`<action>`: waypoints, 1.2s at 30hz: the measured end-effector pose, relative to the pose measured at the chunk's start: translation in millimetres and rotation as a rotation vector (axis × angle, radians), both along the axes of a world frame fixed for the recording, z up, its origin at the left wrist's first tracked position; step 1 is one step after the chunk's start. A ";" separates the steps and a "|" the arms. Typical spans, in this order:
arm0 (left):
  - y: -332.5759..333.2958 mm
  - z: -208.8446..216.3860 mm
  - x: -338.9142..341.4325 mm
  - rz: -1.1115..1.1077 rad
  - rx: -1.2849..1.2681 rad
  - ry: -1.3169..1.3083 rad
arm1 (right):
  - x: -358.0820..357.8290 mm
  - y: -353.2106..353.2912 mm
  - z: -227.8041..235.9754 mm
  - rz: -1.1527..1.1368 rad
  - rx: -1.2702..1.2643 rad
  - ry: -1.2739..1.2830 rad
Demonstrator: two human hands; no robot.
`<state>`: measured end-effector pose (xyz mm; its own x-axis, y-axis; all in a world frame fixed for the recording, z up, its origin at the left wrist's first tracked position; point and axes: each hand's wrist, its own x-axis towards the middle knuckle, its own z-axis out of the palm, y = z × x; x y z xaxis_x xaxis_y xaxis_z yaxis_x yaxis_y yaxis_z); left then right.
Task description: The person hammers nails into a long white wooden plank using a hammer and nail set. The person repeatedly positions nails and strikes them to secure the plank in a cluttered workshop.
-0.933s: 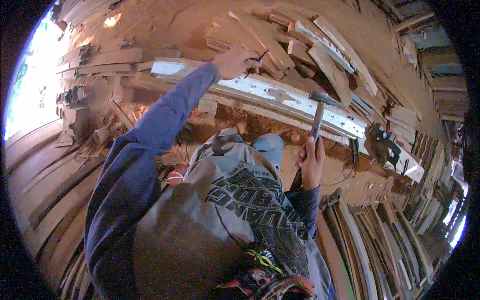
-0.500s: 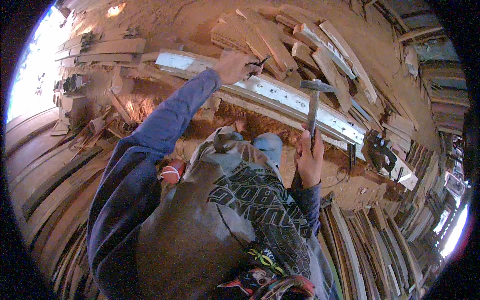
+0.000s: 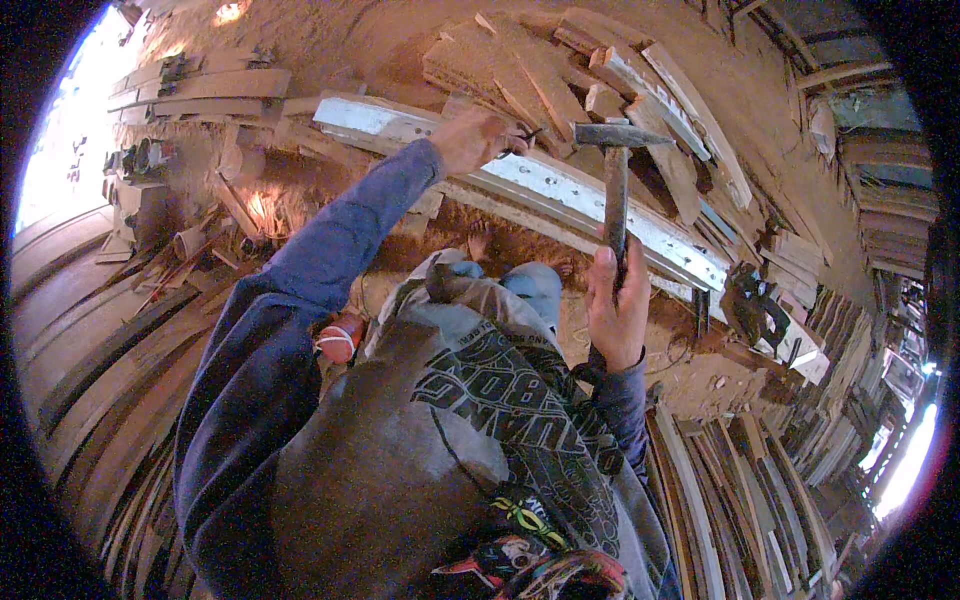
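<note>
My right hand is closed round the handle of a hammer, which stands head up above a long pale board. Several small dark holes or marks run along the board's white top face. Over the board's left half, my left hand pinches a thin dark metal piece, its exact kind too small to tell. The hammer's head is to the right of this hand, apart from it. At the board's right end sits a dark tool or clamp, partly lost in shadow.
Loose planks lie heaped on the sandy ground beyond the board. Stacked timber fills the lower right, and long boards lie at the left. A red round object rests beside my left arm. My bare feet are below the board.
The hammer has risen and shifted left, its head nearer my left hand. My right hand has turned slightly with it. My left hand stays over the board, with the metal piece tilted a little differently.
</note>
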<state>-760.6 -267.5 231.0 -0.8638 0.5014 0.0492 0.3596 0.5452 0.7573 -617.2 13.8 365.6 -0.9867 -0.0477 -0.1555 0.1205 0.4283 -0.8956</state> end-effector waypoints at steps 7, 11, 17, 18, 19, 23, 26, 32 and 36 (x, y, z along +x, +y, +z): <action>14.1 8.6 -3.9 -0.116 0.419 -0.370 | -0.6 -7.5 -25.4 0.048 0.469 0.324; 15.1 29.8 -7.3 -0.158 0.139 -0.280 | 5.1 -6.9 -15.8 0.012 0.360 0.267; 16.7 53.8 -8.8 -0.182 -0.246 -0.062 | -2.9 -11.9 -13.1 -0.121 0.307 0.361; 17.1 52.3 -9.5 -0.191 -0.130 -0.068 | -6.8 -7.5 -12.6 0.012 0.394 0.278; 18.1 49.0 -9.5 -0.199 -0.023 -0.076 | -7.9 -5.8 -13.4 0.092 0.489 0.163; 17.8 36.9 -12.1 -0.185 -0.123 -0.069 | 1.4 4.8 -14.8 -0.229 -0.045 0.153; 19.2 36.6 -14.9 -0.128 -0.120 -0.259 | -3.1 -0.2 -34.8 -0.006 0.325 0.298; 45.0 36.2 -38.1 -0.317 -0.022 -0.354 | 3.1 19.3 -58.3 -0.130 -0.013 -0.009; 63.9 30.1 -55.7 -0.425 -0.480 -0.071 | 7.0 21.8 -55.5 -0.234 -0.304 -0.242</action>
